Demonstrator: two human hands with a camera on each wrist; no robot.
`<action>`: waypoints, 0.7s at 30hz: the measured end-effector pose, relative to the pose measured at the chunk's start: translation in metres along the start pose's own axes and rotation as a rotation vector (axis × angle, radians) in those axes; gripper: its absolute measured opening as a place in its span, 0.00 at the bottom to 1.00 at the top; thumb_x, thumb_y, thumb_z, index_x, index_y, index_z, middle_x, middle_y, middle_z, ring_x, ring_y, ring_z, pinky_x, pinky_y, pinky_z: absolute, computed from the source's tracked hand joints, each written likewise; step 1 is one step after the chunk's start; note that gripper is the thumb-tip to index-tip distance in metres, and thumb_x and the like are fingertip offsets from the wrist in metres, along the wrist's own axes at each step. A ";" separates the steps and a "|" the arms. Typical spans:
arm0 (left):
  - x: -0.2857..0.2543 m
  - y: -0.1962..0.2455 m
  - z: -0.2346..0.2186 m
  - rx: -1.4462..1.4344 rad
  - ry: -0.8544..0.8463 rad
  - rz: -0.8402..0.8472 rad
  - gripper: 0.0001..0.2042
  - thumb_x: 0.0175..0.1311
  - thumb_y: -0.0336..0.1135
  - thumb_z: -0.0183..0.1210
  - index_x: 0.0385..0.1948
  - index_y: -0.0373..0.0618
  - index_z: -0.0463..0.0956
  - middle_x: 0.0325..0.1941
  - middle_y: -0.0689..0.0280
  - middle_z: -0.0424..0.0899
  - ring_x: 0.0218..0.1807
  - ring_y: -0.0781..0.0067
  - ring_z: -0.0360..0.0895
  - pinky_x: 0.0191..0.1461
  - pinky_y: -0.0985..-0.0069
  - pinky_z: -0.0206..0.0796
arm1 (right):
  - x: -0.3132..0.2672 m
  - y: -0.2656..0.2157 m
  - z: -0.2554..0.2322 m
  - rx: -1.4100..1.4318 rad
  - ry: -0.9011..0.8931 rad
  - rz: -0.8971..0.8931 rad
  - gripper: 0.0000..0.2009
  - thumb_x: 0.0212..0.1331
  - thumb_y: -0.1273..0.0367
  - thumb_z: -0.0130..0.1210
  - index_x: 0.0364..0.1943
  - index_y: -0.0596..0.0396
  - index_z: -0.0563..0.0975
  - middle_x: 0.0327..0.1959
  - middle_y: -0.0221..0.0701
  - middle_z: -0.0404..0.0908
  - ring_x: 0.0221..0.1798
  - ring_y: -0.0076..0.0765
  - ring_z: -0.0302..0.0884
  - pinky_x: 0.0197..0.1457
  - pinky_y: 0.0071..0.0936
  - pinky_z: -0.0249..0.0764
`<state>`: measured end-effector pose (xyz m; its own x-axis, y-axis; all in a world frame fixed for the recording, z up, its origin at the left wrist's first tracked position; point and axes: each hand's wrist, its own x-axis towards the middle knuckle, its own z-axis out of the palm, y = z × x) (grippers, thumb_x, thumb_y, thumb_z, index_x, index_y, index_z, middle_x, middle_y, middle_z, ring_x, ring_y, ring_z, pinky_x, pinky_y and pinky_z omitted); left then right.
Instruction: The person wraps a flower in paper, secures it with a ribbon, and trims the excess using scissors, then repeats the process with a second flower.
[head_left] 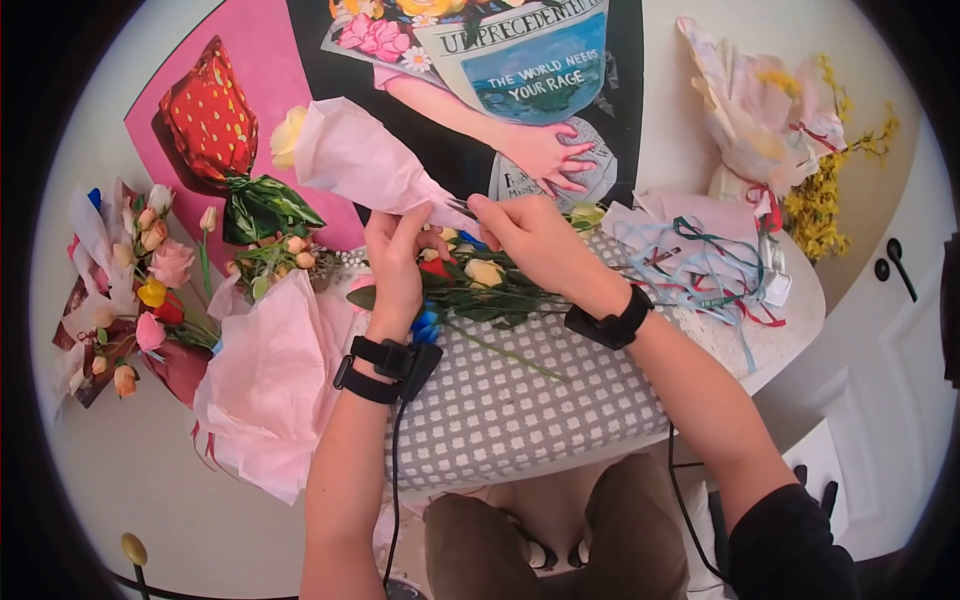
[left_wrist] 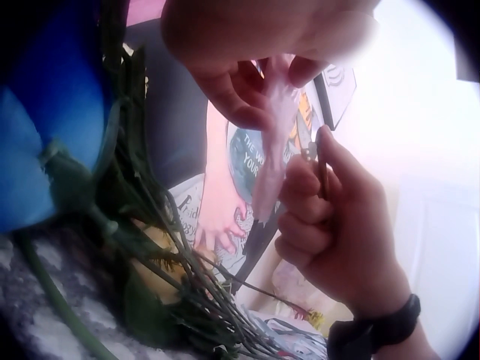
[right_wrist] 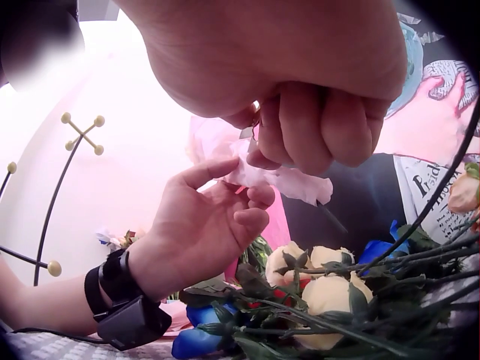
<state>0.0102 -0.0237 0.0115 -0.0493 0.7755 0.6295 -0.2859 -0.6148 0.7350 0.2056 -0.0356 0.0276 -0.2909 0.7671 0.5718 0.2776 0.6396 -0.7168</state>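
Observation:
A cream rose [head_left: 287, 138] wrapped in a pale pink paper cone [head_left: 350, 155] is held up over the table, its bloom to the left. My left hand [head_left: 395, 260] pinches the gathered narrow part of the paper between thumb and fingers. Close beside it, my right hand [head_left: 540, 240] grips a small tool with a thin metal blade [left_wrist: 305, 133], its handle mostly hidden in the fingers. The blade lies right at the twisted paper end in the left wrist view. Under the hands lie loose flowers, among them a cream rose [head_left: 484, 273] and a blue one [head_left: 426, 322].
A grey-and-white checked cloth [head_left: 520, 410] covers the tabletop. Pink paper sheets [head_left: 270, 380] hang over its left side, near several bouquets. Tangled ribbons [head_left: 700, 265] lie at right, below a wrapped bouquet [head_left: 755, 110]. A painted picture [head_left: 540, 80] stands behind.

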 end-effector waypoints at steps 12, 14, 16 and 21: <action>0.000 0.000 0.001 0.051 -0.016 -0.014 0.10 0.72 0.30 0.56 0.50 0.37 0.73 0.45 0.61 0.83 0.35 0.70 0.80 0.27 0.72 0.72 | -0.002 0.003 0.003 0.149 0.034 0.009 0.32 0.76 0.49 0.46 0.17 0.60 0.72 0.12 0.29 0.64 0.18 0.26 0.57 0.25 0.34 0.57; -0.001 0.001 0.004 0.058 -0.022 0.000 0.10 0.72 0.30 0.56 0.50 0.37 0.73 0.45 0.61 0.82 0.35 0.71 0.80 0.27 0.73 0.71 | -0.002 0.002 0.003 0.239 0.006 0.101 0.32 0.77 0.49 0.45 0.16 0.58 0.70 0.12 0.26 0.62 0.19 0.23 0.54 0.25 0.31 0.54; -0.003 0.004 0.008 0.060 -0.026 0.015 0.11 0.72 0.30 0.56 0.51 0.37 0.72 0.46 0.61 0.82 0.36 0.71 0.80 0.27 0.73 0.71 | -0.004 -0.001 0.003 0.302 -0.015 0.133 0.32 0.77 0.48 0.45 0.17 0.56 0.70 0.13 0.22 0.61 0.19 0.19 0.54 0.24 0.27 0.52; -0.005 0.010 0.014 0.041 -0.010 0.039 0.10 0.72 0.29 0.57 0.49 0.35 0.71 0.41 0.61 0.82 0.29 0.75 0.78 0.27 0.78 0.71 | -0.004 -0.001 0.003 0.350 -0.031 0.190 0.31 0.77 0.46 0.45 0.17 0.53 0.70 0.15 0.17 0.62 0.20 0.15 0.54 0.24 0.22 0.50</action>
<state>0.0208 -0.0361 0.0193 -0.0500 0.7498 0.6598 -0.2447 -0.6497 0.7197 0.2032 -0.0390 0.0246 -0.2933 0.8649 0.4073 0.0024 0.4267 -0.9044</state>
